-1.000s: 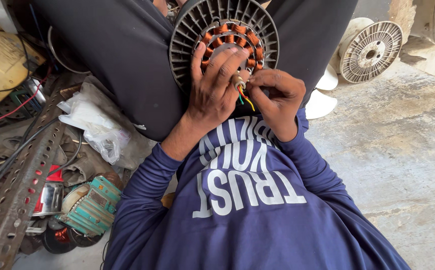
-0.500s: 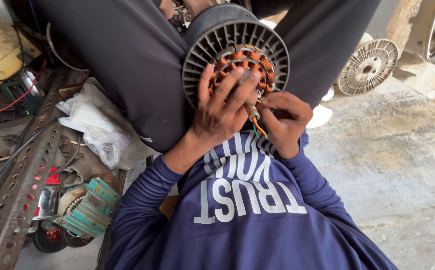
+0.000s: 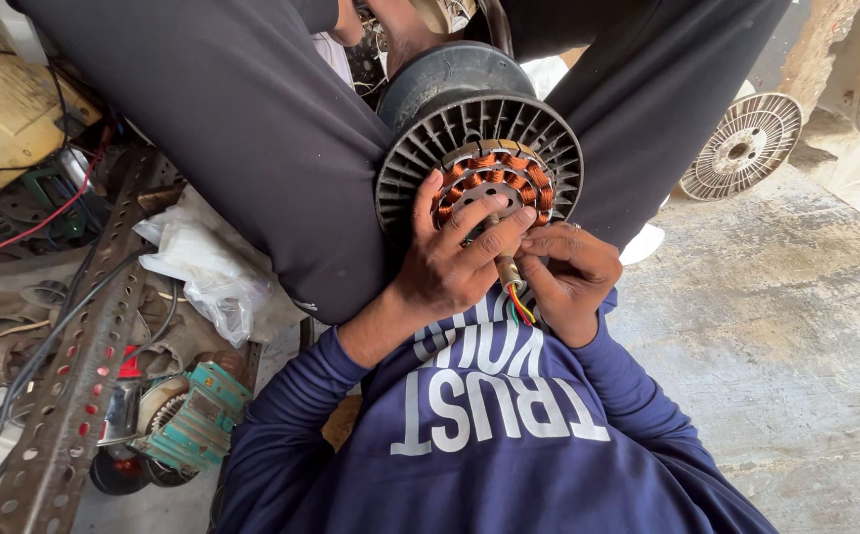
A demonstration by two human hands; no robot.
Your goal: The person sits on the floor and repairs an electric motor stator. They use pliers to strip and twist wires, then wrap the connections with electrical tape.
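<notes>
both hands have come up with the stator [image 3: 479, 148], now closer between the knees. left hand [image 3: 450, 262] spreads over the coils [image 3: 524, 178]; right hand [image 3: 573, 277] pinches the wires [image 3: 517, 297].

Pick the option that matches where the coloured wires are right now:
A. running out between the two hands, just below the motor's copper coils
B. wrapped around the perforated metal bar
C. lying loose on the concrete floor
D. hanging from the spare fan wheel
A: the coloured wires come out of a sleeve pinched between the left hand and the right hand, directly under the copper coils of the motor.
</notes>
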